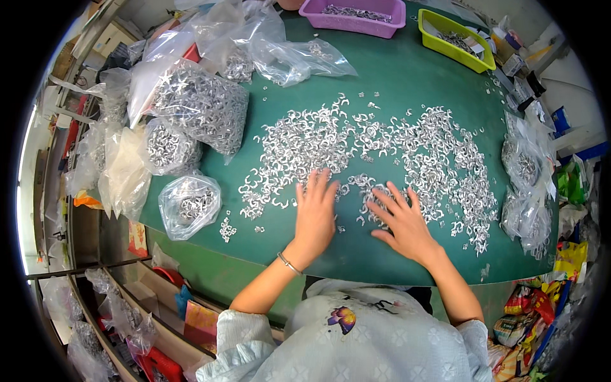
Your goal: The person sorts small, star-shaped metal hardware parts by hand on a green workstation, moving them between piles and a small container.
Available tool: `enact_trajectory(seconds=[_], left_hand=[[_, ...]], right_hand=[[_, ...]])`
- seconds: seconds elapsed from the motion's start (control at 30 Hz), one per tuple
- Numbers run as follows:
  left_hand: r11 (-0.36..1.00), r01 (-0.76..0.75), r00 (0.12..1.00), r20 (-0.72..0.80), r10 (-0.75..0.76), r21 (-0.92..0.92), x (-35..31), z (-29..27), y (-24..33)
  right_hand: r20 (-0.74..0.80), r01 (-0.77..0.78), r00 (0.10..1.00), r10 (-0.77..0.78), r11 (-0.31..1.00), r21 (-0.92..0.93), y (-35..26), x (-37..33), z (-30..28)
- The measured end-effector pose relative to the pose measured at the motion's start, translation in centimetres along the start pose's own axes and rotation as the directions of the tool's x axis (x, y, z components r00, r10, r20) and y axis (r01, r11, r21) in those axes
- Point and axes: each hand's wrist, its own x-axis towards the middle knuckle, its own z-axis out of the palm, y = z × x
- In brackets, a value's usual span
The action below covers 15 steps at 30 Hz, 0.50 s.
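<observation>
Small silver metal pieces, many of them crescent-shaped, lie in a loose heap on the green table. A second spread of small silver pieces covers the table to the right. My left hand rests palm down at the near edge of the left heap, fingers stretched and fingertips touching the pieces. My right hand lies with fingers spread over a few pieces at the near left side of the right spread. Neither hand grasps anything that I can see; what lies under the palms is hidden.
Clear plastic bags of metal parts crowd the table's left side, with an open bag nearer me. More bags line the right edge. A purple tray and a yellow-green tray stand at the back. Divided shelving sits lower left.
</observation>
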Motion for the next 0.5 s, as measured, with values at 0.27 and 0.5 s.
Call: enact_trajectory(seconds=[0.27, 0.5], left_hand=[[0.953, -0.288, 0.942, 0.152, 0.3, -0.096, -1.3, 2.2, 2.4], [0.989, -0.105, 0.994, 0.034, 0.109, -0.107, -3.4, 1.2, 2.4]], right_hand=[[-0.141, -0.076, 0.988, 0.068, 0.996, -0.048, 2.4, -4.6, -0.9], [-0.369, -0.271, 0.89, 0.268, 0.961, 0.044, 0.8, -4.9, 0.4]])
